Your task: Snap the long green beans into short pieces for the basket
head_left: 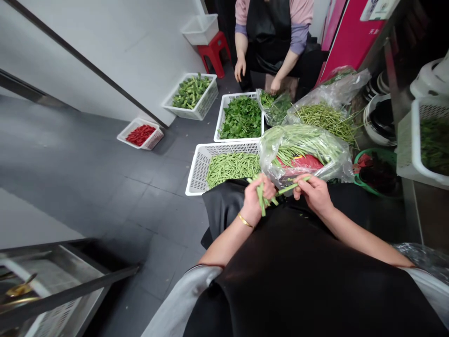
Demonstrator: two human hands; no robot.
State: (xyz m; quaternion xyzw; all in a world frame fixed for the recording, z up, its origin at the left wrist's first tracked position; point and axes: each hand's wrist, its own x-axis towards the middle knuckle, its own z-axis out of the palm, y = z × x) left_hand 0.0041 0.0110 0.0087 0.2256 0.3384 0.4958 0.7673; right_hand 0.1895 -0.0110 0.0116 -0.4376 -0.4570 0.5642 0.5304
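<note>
My left hand (pixel 258 194) is closed around several short pieces of green bean (pixel 261 200), which stick out above and below the fist. Between the thumb and fingers of my right hand (pixel 313 191) is a single green bean (pixel 289 188), its near end reaching toward my left hand. Both hands are above my lap, over a black apron (pixel 315 262). Just beyond them lies a clear plastic bag (pixel 336 159) of long green beans (pixel 298 140), with a red packet (pixel 298 164) showing at its opening. Left of it, a white basket (pixel 199 171) holds cut bean pieces (pixel 233 167).
A co-worker (pixel 270 42) sits opposite, one hand at a bag of greens (pixel 277 106). White baskets of leafy greens (pixel 242 117), green vegetables (pixel 191 91) and red peppers (pixel 141 135) stand on the floor. A red stool (pixel 214 51) is behind; a green basin (pixel 375 175) is right.
</note>
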